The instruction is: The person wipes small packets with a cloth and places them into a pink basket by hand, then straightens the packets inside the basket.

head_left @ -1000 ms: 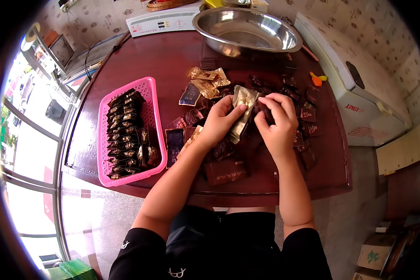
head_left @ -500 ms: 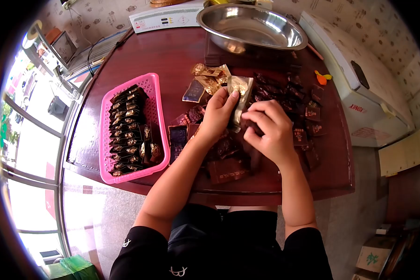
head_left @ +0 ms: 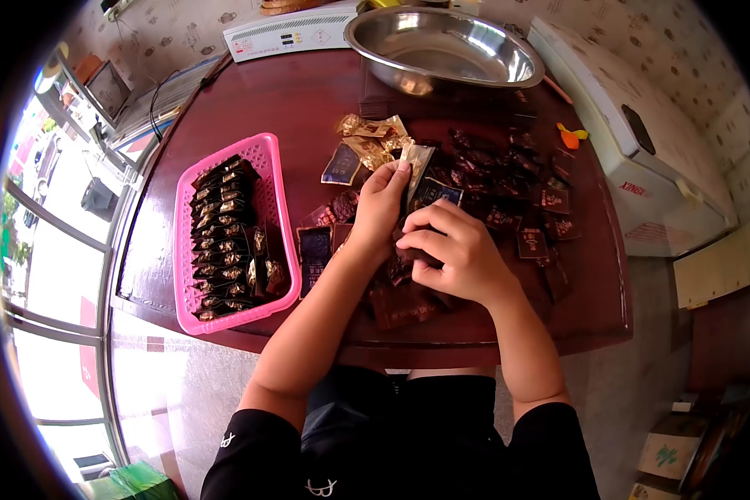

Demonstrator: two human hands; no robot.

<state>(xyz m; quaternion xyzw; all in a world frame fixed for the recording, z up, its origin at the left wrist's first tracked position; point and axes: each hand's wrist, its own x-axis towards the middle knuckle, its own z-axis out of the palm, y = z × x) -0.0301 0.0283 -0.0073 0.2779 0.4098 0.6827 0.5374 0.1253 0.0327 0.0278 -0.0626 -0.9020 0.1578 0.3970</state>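
My left hand is closed on a gold sachet, which sticks up past the thumb. Just to the right and lower, my right hand has its fingers curled round a dark brown packet, mostly covered by the fingers. Between and beyond the hands, dark red-brown packets lie in a loose pile. Gold sachets rest beyond my left hand. At left, a pink plastic basket holds a row of dark packets with gold showing along their edges.
A wide steel basin stands at the back of the dark red table, beside a white appliance. A white chest freezer with a phone on it borders the right side. An orange-yellow item lies near the right edge.
My right hand has moved down and left, away from the gold sachet, and now curls round a dark packet. My left hand keeps the gold sachet, slightly lower. A blue-black packet now shows beyond the right hand.
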